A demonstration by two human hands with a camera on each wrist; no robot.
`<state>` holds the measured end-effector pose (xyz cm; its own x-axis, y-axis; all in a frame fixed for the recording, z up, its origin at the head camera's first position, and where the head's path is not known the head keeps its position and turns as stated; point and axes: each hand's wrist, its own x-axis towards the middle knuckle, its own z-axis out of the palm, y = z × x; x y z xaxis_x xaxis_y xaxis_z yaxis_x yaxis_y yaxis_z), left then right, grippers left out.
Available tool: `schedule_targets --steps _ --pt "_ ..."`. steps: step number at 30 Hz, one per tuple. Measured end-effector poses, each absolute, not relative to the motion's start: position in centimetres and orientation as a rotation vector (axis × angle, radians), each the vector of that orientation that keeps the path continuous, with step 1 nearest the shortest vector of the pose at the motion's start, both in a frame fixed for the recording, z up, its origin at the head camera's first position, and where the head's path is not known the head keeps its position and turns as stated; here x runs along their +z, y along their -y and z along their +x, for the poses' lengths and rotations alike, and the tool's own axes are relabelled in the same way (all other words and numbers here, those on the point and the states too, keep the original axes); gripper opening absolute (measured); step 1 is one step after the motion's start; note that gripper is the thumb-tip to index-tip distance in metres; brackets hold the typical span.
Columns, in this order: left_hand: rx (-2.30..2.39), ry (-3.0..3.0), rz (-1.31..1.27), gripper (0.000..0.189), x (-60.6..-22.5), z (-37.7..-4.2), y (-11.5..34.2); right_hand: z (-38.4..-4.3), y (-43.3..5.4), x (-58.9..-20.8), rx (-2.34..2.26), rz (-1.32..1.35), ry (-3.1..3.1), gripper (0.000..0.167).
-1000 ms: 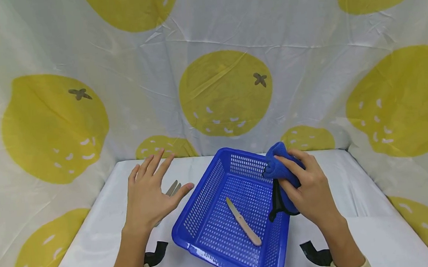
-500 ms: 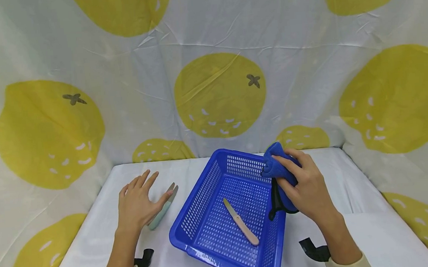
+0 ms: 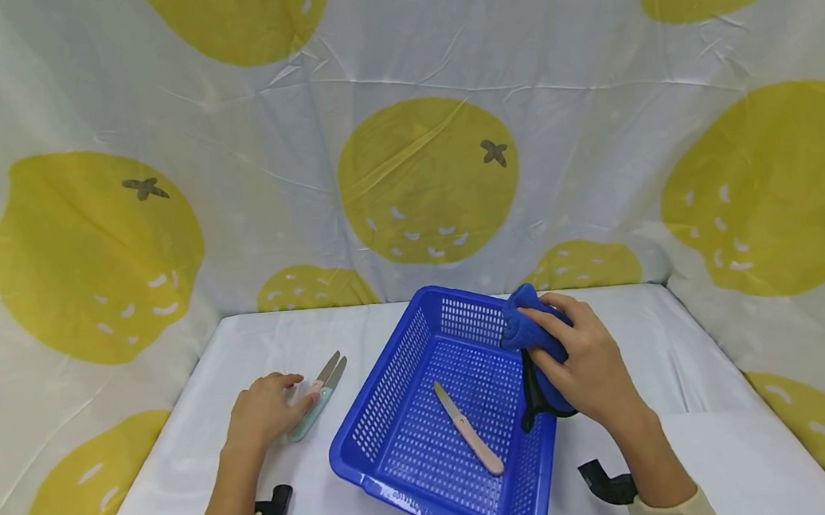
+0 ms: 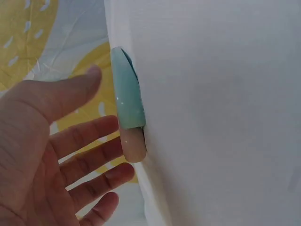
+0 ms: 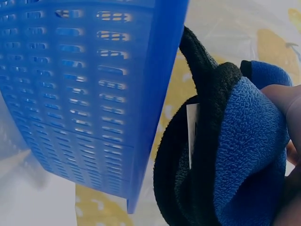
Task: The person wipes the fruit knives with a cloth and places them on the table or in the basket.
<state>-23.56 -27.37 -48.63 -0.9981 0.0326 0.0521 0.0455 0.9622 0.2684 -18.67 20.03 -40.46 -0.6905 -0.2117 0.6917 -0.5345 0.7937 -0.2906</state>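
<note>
My left hand (image 3: 265, 407) is low over the table beside two small knives lying side by side. One has a mint-green handle (image 4: 127, 89); the other has a pink handle (image 4: 133, 143). The left wrist view shows the thumb spread apart from the handles, with fingertips right at their edge. My right hand (image 3: 585, 357) grips a bunched blue towel (image 3: 533, 333) with black edging, over the right rim of a blue plastic basket (image 3: 419, 506). A white tag (image 5: 192, 132) shows on the towel. A third knife (image 3: 476, 444), pink-handled, lies inside the basket.
The table has a white cover (image 3: 729, 467). Behind it and at both sides hangs a white curtain (image 3: 579, 174) printed with yellow lemons. The perforated basket stands slightly turned between the two hands.
My left hand has come down and back toward the two knives, its fingers drawing in from a wide spread. My right hand stays by the basket rim with the towel.
</note>
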Motion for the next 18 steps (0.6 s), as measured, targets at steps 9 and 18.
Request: schedule_targets --steps 9,18 --pt "-0.573 3.171 -0.047 0.028 -48.9 -24.0 27.34 -18.66 -19.79 -40.53 0.622 0.566 2.335 0.049" --pt "-0.555 3.142 -0.092 0.015 -48.94 -24.21 27.38 -18.45 -19.57 -40.38 0.63 0.568 2.341 0.049"
